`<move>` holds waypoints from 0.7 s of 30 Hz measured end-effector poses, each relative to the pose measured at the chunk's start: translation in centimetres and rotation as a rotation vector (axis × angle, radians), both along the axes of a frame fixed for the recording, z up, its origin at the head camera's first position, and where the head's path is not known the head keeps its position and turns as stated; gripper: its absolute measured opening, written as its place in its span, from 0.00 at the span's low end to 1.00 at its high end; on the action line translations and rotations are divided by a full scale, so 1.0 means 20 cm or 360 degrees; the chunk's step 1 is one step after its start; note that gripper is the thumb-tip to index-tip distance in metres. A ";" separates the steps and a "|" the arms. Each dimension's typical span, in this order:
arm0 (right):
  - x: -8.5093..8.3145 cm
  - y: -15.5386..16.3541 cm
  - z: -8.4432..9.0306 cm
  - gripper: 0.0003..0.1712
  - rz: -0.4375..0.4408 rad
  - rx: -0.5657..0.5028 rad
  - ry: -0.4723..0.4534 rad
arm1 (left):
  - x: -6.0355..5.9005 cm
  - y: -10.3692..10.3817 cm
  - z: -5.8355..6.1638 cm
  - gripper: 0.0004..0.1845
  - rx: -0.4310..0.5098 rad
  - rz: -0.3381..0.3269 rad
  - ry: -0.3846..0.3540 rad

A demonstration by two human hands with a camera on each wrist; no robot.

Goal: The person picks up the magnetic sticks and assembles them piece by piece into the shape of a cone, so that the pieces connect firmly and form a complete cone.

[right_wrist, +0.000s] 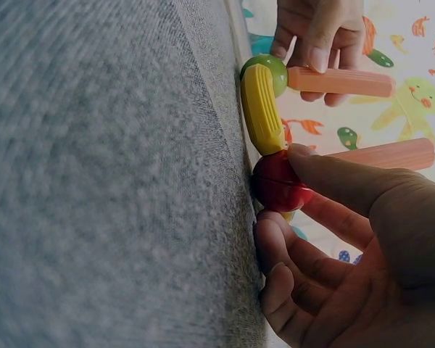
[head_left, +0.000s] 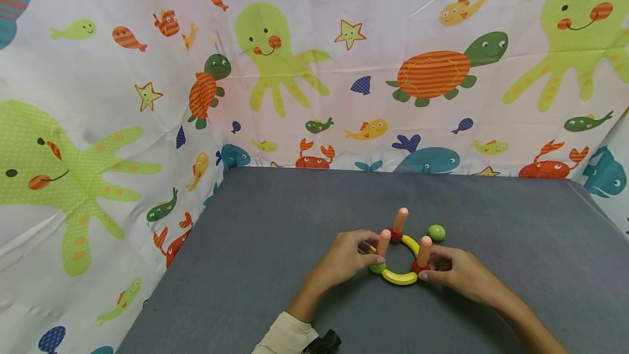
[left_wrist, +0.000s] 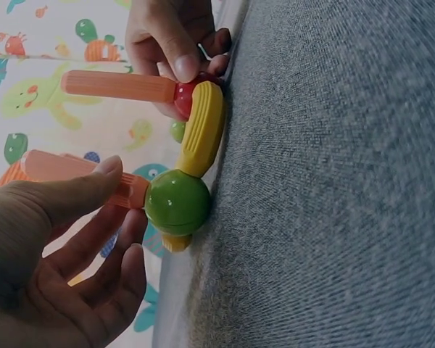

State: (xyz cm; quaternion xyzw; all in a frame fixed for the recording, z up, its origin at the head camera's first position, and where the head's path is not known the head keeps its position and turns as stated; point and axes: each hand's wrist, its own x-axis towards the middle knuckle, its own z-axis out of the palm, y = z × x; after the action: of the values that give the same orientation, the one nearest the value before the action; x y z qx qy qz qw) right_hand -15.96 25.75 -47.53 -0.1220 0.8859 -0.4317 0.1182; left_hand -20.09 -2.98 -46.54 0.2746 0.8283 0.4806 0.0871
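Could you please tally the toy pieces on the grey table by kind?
Orange sticks: 3
Yellow curved pieces: 3
Red balls: 2
Green balls: 2, one of them loose beside the ring
Total: 10

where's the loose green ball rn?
In the head view, the loose green plastic ball sits on the grey table, just right of the toy ring's far peach peg, beyond the right hand.

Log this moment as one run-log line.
left hand: holds orange stick on green ball | right hand: pinches red ball | yellow curved piece joins both | spare green ball apart
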 end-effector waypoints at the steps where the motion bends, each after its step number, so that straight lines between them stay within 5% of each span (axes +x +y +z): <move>1: 0.00 0.00 0.00 0.17 0.0000 0.0001 0.0002 | 0.00 0.00 0.00 0.17 -0.0005 0.0000 0.0000; 14: 0.00 0.03 0.00 0.15 0.0096 -0.0068 0.0057 | 0.00 0.00 -0.01 0.16 -0.0012 -0.0020 0.0037; 21: -0.02 0.05 0.06 0.20 -0.0073 0.0012 0.0069 | 0.00 0.01 -0.01 0.16 0.0004 -0.0026 0.0021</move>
State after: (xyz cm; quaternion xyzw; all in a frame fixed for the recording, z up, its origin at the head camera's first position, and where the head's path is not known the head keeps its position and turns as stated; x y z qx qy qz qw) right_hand -16.26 26.82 -46.39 -0.1106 0.8925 -0.4281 0.0894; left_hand -20.00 -2.74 -46.72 0.2846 0.8260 0.4791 0.0851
